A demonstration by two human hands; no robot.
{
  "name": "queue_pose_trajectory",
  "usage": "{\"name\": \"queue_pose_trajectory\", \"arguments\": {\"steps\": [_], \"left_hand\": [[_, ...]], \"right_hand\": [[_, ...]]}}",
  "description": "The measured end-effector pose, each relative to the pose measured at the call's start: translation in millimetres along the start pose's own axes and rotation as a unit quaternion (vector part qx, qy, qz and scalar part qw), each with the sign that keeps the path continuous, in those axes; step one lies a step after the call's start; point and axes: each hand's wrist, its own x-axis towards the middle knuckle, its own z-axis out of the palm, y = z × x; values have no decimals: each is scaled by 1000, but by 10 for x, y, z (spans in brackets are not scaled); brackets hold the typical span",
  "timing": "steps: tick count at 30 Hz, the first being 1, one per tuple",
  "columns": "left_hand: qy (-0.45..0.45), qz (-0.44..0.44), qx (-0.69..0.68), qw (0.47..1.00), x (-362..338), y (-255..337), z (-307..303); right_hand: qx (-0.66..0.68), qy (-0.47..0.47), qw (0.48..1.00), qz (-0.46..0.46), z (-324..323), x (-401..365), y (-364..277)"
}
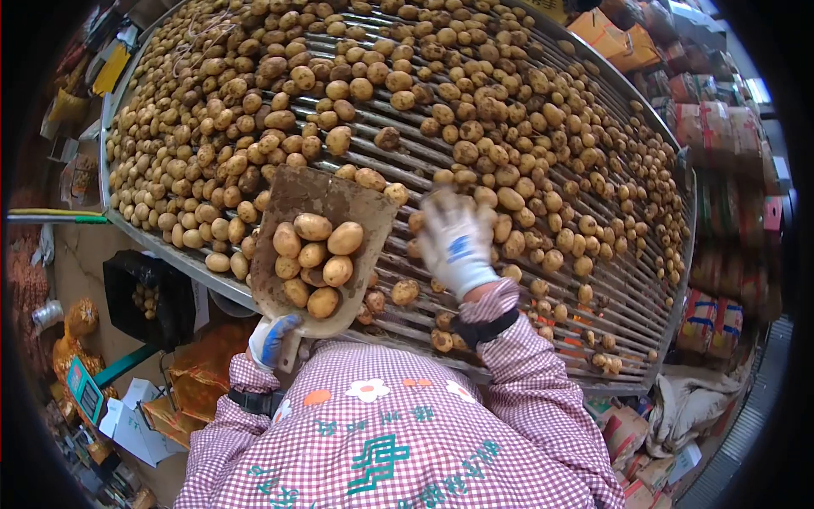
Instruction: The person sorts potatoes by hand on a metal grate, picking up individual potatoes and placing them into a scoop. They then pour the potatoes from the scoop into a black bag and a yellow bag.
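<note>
My left hand [275,339], in a white and blue glove, is closed round the short handle of a dirty scoop [373,216]. Several yellow potatoes [313,226] lie in the scoop, which rests over the near side of a slatted metal sorting table [398,153]. My right hand [458,237], gloved in white with a blue mark, reaches over the slats to the right of the scoop. Its fingers are stretched out, a little blurred, touching or just above the potatoes [510,199] there. Whether a potato lies under the palm is hidden.
Many more potatoes [186,153] cover the table, densest at the left. A black bin [127,297] with some potatoes stands at the lower left, near a scale with a green display [85,390]. Stacked boxes and sacks [712,136] line the right side.
</note>
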Motion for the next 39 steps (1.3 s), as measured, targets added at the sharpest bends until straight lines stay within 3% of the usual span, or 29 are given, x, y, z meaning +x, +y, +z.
{"name": "queue_pose_trajectory", "arguments": {"steps": [3, 5, 7, 8, 10, 12, 16, 20, 24, 26, 29, 30, 32, 33, 34, 36, 39], "left_hand": [[66, 19, 33, 997, 25, 11, 92], [48, 11, 18, 999, 9, 41, 126], [14, -10, 2, 1000, -15, 28, 20], [13, -13, 5, 1000, -17, 23, -28], [-8, -40, -1, 999, -10, 13, -75], [-1, -32, 15, 999, -6, -9, -87], [17, 15, 21, 1000, 13, -17, 28], [57, 33, 2, 998, -20, 33, 204], [47, -14, 28, 998, -20, 41, 127], [66, -1, 40, 997, -38, 39, 165], [75, 12, 21, 997, -4, -32, 119], [86, 34, 18, 995, 21, -47, 117], [77, 37, 14, 996, 47, -85, 65], [70, 39, 9, 997, 47, -92, 36], [70, 40, 8, 997, 39, -77, 2], [41, -3, 15, 999, 8, -52, -42], [49, -8, 1, 999, 6, -30, 21]], "right_hand": [[31, 43, 992, -118, 150, -263, -306], [134, 89, 977, -139, 69, -312, -261], [208, 275, 933, -108, -16, -232, 22], [157, 327, 928, -87, -6, -129, 237], [92, 280, 954, 51, -137, 0, 560], [121, 114, 978, 127, -63, 186, 879], [122, -76, 973, 181, -404, 397, 675], [171, -53, 971, 161, -205, 545, 404], [246, 139, 952, 119, 27, 386, 259], [343, 213, 911, 79, -111, 217, 68], [419, 206, 876, -118, -421, -27, -186], [412, 260, 859, -159, -428, -47, -182], [334, 340, 872, -114, -414, 144, 84], [287, 319, 903, -28, -390, 197, 294], [175, 249, 949, 84, -339, 235, 510], [63, 116, 972, 194, -122, 256, 927], [-13, 58, 982, 179, -84, 226, 1072]]}}
